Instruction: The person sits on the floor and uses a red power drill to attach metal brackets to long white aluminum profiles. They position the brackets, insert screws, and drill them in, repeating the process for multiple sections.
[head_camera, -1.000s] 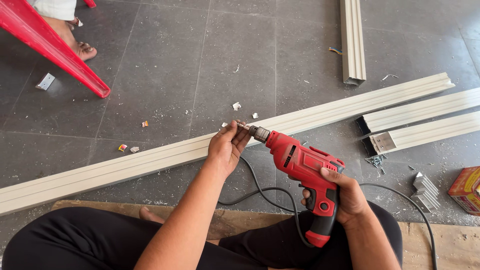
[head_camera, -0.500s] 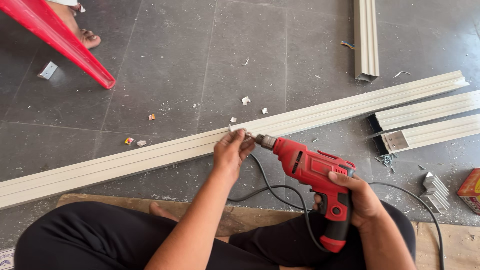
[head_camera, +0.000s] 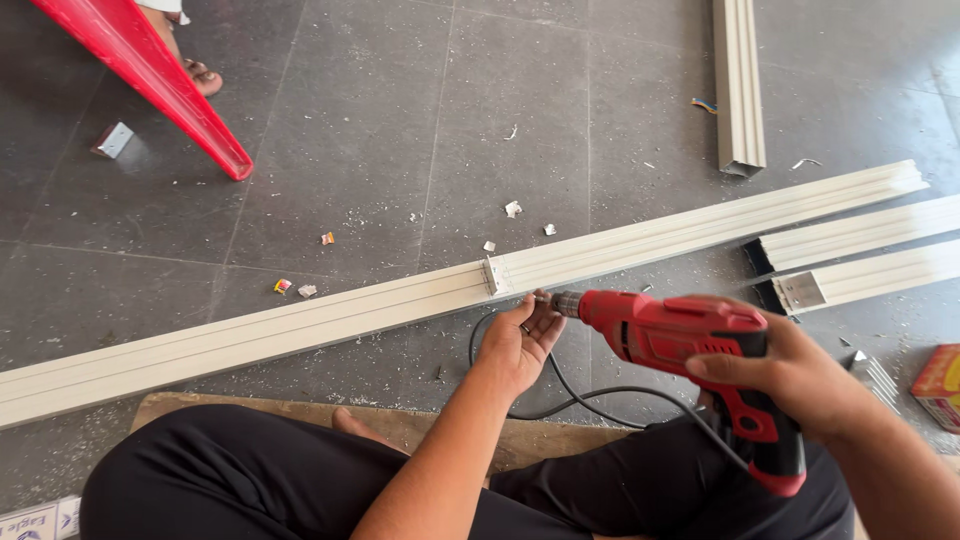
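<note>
My right hand (head_camera: 800, 375) grips the handle of a red electric drill (head_camera: 690, 335), which points left. My left hand (head_camera: 518, 342) is at the drill's metal chuck (head_camera: 562, 302), fingers curled near the tip. Just beyond them a long cream profile (head_camera: 300, 325) lies slanted across the grey floor. A small metal bracket (head_camera: 492, 274) sits on it near the middle. The drill's black cord (head_camera: 590, 398) loops over the floor toward my lap.
Two short cream profiles (head_camera: 860, 260) lie at the right, another (head_camera: 738, 80) at the top. A red chair leg (head_camera: 150, 80) and a person's foot (head_camera: 195, 65) are at top left. An orange box (head_camera: 938, 385) sits at right. Scraps litter the tiles.
My left hand came off the long profile and drew back to the drill's chuck. The drill has pulled away from the profile toward me.
</note>
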